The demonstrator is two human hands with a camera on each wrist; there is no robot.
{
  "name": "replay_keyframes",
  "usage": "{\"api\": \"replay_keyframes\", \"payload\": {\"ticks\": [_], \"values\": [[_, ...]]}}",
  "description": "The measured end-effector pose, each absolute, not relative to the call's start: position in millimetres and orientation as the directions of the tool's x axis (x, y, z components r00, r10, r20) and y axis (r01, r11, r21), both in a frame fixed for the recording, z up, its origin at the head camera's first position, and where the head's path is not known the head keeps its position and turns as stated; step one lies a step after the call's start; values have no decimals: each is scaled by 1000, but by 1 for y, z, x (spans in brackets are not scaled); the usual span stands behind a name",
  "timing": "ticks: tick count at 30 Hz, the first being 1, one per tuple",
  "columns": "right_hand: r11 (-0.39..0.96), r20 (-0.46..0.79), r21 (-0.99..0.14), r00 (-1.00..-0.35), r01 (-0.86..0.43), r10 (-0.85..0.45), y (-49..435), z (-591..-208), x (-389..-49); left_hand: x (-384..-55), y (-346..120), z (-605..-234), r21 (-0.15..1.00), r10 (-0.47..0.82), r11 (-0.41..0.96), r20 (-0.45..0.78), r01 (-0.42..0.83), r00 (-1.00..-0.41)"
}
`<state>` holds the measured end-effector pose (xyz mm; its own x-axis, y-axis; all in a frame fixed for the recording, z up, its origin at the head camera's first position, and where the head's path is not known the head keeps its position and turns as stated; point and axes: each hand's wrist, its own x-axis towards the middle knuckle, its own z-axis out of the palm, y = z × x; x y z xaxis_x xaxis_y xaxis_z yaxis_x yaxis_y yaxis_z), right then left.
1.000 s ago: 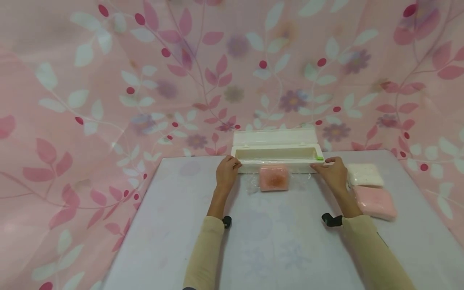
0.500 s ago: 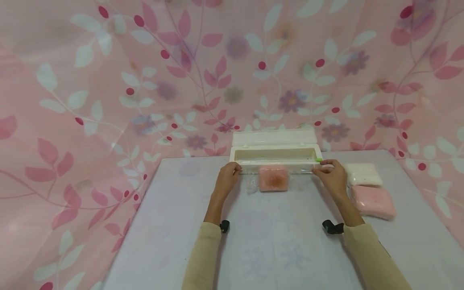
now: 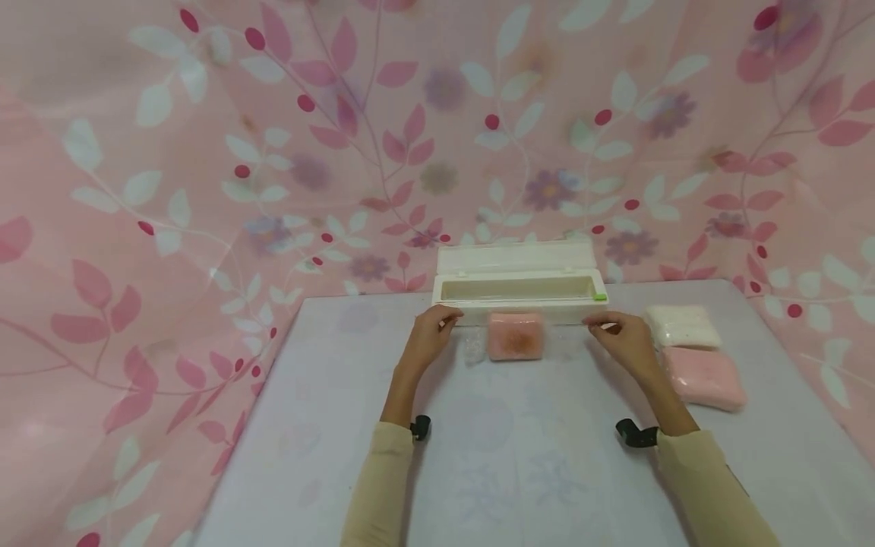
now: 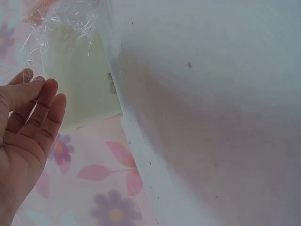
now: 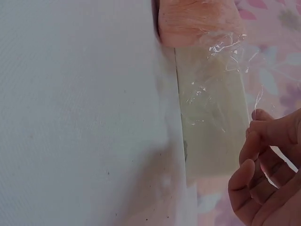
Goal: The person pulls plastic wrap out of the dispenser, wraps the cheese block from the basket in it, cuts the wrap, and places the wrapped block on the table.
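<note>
A pink block (image 3: 516, 336) with a brownish patch lies on the table, with clear cling film (image 3: 474, 347) around it. Behind it stands a long white cling film dispenser (image 3: 563, 311), its lid (image 3: 516, 258) raised. My left hand (image 3: 427, 339) pinches the film's left edge between thumb and fingertips, close to the box's front. On the other side, my right hand (image 3: 627, 343) pinches the film's right edge the same way. In the right wrist view, wrinkled film (image 5: 225, 52) runs from the block towards my fingertips. A green slider (image 3: 599, 297) sits at the box's right end.
To the right of my right hand lie a wrapped white block (image 3: 683, 327) and a wrapped pink block (image 3: 704, 377), touching or nearly so. A pale table (image 3: 513, 471) carries everything. Close behind the box hangs a floral pink cloth (image 3: 437, 114).
Both hands have come slightly nearer the person, moving inward from the box's ends with the film. The green slider has shifted a little. Box and blocks stay put.
</note>
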<state>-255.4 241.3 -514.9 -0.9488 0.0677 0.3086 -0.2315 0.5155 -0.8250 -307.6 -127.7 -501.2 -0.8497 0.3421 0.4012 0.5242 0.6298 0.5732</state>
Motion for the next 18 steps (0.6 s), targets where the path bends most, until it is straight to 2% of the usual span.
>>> {"api": "replay_keyframes", "payload": {"ticks": [7,12,18], "values": [[544,226,-815,-974,-198,-15,240,-514,-251,-301,-130,-499,553,426,603,386,575,-818],[563,269,-787,-962,-254,-58,236,-515,-250,-298,-126,-499,515,473,599,389,612,-790],[596,279,-752,-955,-281,-98,226,-515,-248,-291,-115,-498,512,499,619,329,596,-801]]}}
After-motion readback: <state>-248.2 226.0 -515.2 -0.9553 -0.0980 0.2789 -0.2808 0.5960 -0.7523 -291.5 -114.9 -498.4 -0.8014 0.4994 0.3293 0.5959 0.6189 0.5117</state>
